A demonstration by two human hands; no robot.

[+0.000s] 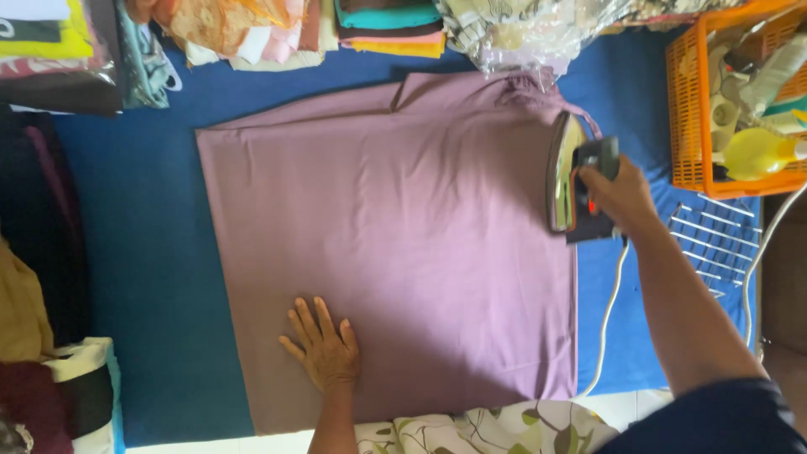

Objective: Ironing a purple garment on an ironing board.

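Observation:
A large mauve cloth lies spread flat on a blue padded surface. My left hand rests palm down on the cloth near its front edge, fingers apart. My right hand grips the dark handle of an electric iron, tilted up on its side at the cloth's right edge, its shiny soleplate facing left. The iron's white cord trails down toward the front edge.
An orange plastic basket with a yellow spray bottle stands at the far right, a wire rack beside it. Folded fabrics and a plastic-wrapped bundle line the back. Dark clothes pile up at the left.

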